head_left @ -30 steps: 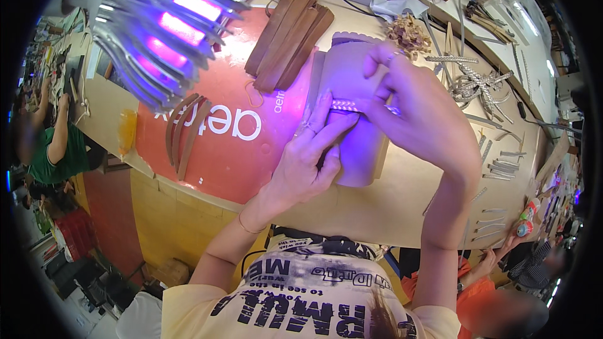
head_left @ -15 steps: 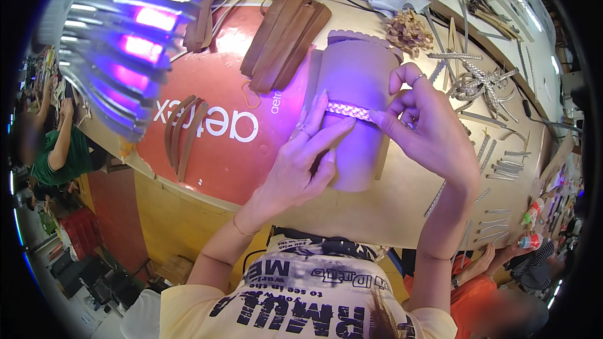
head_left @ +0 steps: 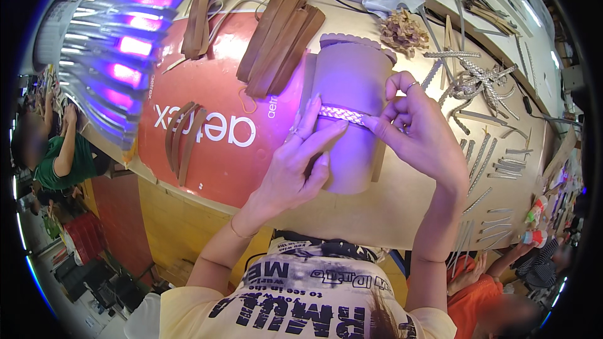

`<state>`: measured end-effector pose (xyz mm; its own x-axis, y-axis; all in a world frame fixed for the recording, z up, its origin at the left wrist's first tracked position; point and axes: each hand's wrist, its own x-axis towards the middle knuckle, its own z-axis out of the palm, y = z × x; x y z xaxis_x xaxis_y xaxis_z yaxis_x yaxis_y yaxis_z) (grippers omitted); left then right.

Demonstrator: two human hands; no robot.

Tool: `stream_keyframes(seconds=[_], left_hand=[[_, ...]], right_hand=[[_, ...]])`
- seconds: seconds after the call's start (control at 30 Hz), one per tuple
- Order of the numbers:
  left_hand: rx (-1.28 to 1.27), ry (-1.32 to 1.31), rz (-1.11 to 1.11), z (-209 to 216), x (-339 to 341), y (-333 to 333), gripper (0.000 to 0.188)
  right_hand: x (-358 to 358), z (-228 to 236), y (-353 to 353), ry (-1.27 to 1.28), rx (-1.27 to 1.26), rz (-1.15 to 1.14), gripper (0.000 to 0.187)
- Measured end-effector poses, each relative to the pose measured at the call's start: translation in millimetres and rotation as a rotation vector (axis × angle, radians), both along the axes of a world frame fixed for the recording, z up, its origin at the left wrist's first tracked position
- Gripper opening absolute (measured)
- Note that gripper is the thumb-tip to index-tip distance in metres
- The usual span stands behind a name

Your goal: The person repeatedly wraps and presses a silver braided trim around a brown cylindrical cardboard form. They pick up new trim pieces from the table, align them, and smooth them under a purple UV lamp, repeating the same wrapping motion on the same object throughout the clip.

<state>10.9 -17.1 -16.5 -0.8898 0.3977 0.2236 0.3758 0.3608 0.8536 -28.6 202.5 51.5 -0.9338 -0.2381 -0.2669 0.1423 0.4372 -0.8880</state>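
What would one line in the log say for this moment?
left hand: pressing braided strip | right hand: pinching strip's other end | strip: across tan leather piece | near: brown straps

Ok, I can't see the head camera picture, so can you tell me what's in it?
A person's left hand and right hand press a thin silvery braided strip across a tan leather piece with a scalloped top edge, on a pale wooden workbench. Brown leather straps lie on a red round mat beside it, and a purple-lit lamp hangs at the upper left.
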Motion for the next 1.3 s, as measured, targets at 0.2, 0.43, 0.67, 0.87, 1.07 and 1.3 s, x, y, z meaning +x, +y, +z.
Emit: stream_keyframes(seconds=[0.2,0.43,0.67,0.87,1.07,1.3], left_hand=[[0.007,-0.035,-0.001,0.9,1.2,-0.5,0.046],[-0.009,-0.003,-0.022,1.0,-0.7,-1.8,0.05],[-0.141,0.055,-0.036,8.5,0.2,-0.9,0.05],[-0.223,0.135,-0.015,12.5,-3.4,-3.5,0.049],[-0.287,0.213,0.058,23.5,7.5,-4.7,0.05],[-0.314,0.195,-0.039,27.2,25.4,9.2,0.054]], right_hand=[[2.6,-10.7,4.0,-0.047,-0.091,-0.025,0.033],[3.2,-35.8,12.7,-0.143,-0.152,-0.077,0.037],[18.5,-59.8,18.7,-0.157,0.029,-0.233,0.036],[37.3,-53.4,21.4,-0.021,-0.12,-0.261,0.029],[37.1,-33.8,6.5,0.063,-0.035,-0.208,0.037],[30.6,-17.0,-4.5,0.045,0.179,-0.167,0.035]])
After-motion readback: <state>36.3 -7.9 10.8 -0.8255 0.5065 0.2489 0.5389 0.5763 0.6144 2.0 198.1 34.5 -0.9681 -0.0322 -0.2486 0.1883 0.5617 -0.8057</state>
